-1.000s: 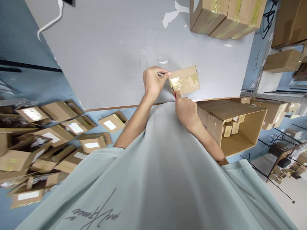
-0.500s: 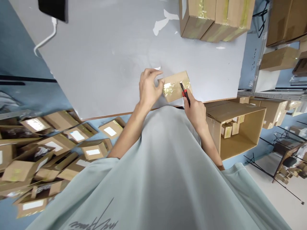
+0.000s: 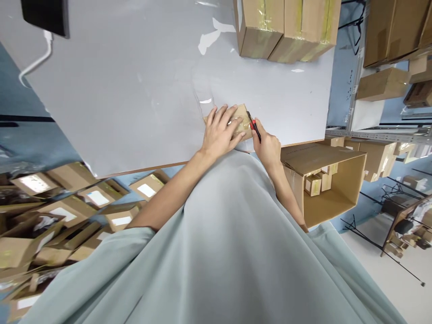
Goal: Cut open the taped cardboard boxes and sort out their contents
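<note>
A small cardboard box [image 3: 243,130] with shiny clear tape lies near the front edge of the grey table [image 3: 135,103]. My left hand [image 3: 219,132] rests on its left part, fingers spread and laid flat, hiding much of its top. In my right hand [image 3: 267,147] is a black and red box cutter [image 3: 255,128]. Its tip is at the box's right edge; whether the blade touches the cardboard I cannot tell. A strip of clear film with a white patch [image 3: 205,101] shows just beyond my left fingers.
Taped cardboard boxes [image 3: 263,42] stand at the back right of the table. At the back left lies a black device [image 3: 45,17] with a white cable [image 3: 37,60]. A large open carton [image 3: 330,204] holding small boxes is at my right. Many open boxes [image 3: 72,209] crowd the left side.
My left hand has gone from a raised, curled pose beside the box to lying flat on it. The box cutter has shifted from over the box's top to its right edge.
</note>
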`<state>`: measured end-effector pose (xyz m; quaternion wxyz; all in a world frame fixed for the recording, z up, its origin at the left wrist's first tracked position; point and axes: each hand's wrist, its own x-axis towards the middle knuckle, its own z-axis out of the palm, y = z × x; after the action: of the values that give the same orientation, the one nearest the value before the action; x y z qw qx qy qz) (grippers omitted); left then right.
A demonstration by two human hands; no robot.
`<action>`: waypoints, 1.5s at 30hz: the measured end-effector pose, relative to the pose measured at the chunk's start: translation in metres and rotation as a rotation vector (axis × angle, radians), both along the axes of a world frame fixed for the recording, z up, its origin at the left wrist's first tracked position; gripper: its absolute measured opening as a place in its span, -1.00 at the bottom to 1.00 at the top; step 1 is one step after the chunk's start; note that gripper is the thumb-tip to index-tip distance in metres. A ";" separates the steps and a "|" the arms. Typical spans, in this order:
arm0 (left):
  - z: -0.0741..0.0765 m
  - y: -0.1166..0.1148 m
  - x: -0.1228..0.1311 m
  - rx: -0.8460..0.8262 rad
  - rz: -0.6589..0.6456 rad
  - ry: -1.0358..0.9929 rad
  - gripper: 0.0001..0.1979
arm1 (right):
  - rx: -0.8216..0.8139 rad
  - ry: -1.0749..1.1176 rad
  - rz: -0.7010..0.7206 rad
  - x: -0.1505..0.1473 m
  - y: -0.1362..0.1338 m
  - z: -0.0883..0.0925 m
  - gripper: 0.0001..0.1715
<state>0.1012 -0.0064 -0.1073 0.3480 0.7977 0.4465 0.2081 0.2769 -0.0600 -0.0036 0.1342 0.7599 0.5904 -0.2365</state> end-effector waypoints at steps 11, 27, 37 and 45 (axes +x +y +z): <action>-0.001 -0.001 0.002 -0.020 -0.021 0.030 -0.21 | -0.041 -0.111 -0.004 -0.022 0.012 0.006 -0.16; -0.005 -0.003 0.001 0.013 -0.025 0.071 -0.22 | -0.225 -0.146 0.020 -0.025 0.007 0.031 -0.27; -0.010 -0.005 -0.030 -0.021 -0.003 0.116 -0.15 | -0.026 0.055 -0.072 0.016 -0.021 0.060 -0.39; -0.019 -0.028 -0.094 -0.049 0.186 0.224 -0.25 | 0.106 0.487 -0.317 0.051 0.038 -0.130 -0.55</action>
<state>0.0074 -0.0341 -0.1266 0.2948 0.7622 0.5595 0.1382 0.3276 -0.0218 -0.1334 -0.0902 0.7695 0.4906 -0.3988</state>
